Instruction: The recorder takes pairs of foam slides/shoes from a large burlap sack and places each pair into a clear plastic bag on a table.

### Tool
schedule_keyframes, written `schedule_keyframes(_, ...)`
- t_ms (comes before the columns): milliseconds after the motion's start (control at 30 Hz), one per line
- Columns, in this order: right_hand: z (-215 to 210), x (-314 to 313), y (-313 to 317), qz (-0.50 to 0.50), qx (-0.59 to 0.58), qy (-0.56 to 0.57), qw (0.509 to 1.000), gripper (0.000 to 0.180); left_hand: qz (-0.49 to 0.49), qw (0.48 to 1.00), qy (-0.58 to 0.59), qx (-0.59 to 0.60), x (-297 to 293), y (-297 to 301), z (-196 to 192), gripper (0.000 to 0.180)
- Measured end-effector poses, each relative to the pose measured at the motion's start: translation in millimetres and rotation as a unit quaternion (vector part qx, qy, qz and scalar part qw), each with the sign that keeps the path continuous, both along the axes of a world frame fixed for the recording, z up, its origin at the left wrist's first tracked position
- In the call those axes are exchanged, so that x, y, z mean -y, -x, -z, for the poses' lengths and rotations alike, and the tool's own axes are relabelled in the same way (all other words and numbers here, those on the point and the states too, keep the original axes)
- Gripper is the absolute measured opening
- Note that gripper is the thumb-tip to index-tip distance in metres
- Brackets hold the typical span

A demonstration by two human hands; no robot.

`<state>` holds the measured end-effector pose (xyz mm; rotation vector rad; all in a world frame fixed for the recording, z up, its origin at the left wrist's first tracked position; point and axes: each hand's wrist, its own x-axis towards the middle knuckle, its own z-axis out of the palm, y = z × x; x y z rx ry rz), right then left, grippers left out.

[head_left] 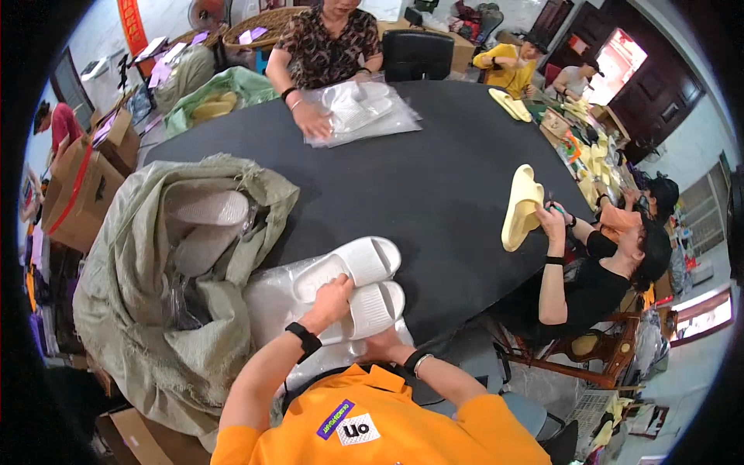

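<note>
A pair of white slide sandals lies side by side on clear plastic bags (267, 298) at the near edge of the dark table. My left hand (335, 298) is closed on the inner edge of the far white slide sandal (350, 263), its fingers curled onto the footbed. My right hand (383, 345) is against the near side of the near white slide sandal (373, 311); its fingers are hidden behind the sandal and the bags. Both sandals point to the right, with their straps facing up.
A large woven sack (132, 287) with grey slide sandals (208, 221) fills the left side. Across the dark table (434, 163), a person handles bagged white sandals (360, 108). At right, another person holds a yellow slide sandal (522, 205). Cardboard boxes (85, 190) stand far left.
</note>
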<state>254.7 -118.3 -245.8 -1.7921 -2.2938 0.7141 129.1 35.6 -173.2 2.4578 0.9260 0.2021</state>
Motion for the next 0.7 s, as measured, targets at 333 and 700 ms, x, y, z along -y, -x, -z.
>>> schedule_keyframes(333, -32, 0, -16, -0.011, 0.052, -0.059, 0.997, 0.081, -0.1, 0.981, -0.143, -0.09, -60, 31, 6, 0.026)
schedule_keyframes(700, -98, -35, -56, 0.197, -0.439, 0.065, 0.874, 0.075, 0.09, 0.993, -0.059, 0.046, 12, 28, -71, 0.025)
